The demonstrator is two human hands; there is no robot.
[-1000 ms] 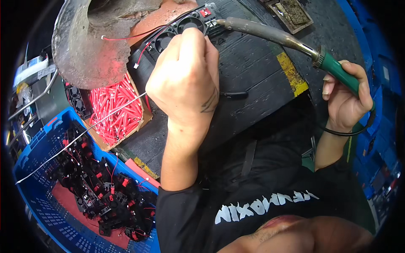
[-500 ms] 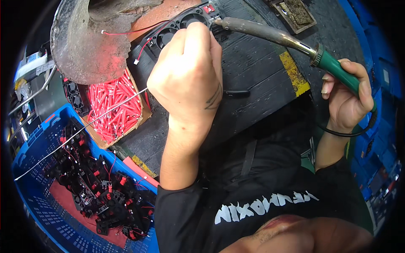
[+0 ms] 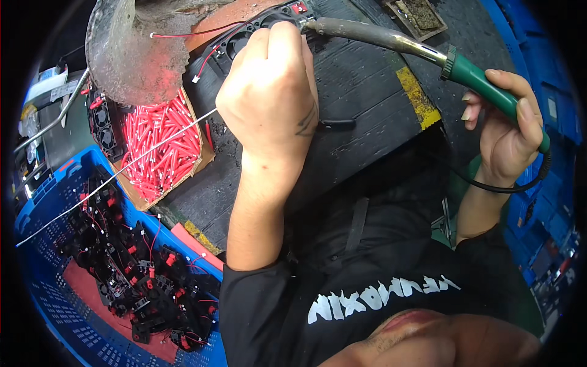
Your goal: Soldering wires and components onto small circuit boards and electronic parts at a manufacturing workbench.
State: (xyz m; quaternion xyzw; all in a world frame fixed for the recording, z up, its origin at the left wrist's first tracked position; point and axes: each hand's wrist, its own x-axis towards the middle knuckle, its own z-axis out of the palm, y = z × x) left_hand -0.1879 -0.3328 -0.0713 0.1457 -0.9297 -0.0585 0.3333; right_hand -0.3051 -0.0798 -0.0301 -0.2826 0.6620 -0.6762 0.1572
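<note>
My left hand (image 3: 269, 92) is closed over the near side of a black twin-fan unit (image 3: 239, 43), pinching a thin silvery wire, apparently solder, (image 3: 140, 154) that trails off to the lower left. Its fingertips are hidden behind the knuckles. In my right hand (image 3: 509, 131) is a soldering iron (image 3: 391, 38) by its green handle. The iron's tip meets the fan unit just past my left fingers, beside a small red part (image 3: 298, 8). Red and black leads with white plugs hang off the unit's left side.
A carton of red tubes (image 3: 162, 147) stands left of my left hand. Below it, a blue basket (image 3: 46, 284) holds black fan parts. A rough metal shade (image 3: 134, 61) overhangs the carton. A black handle-like piece (image 3: 336, 123) lies on the bench; a small tray (image 3: 422, 18) sits far right.
The whole view has shifted slightly left and up. Both hands keep their grips, and the iron's tip stays at about the same spot on the fan unit.
</note>
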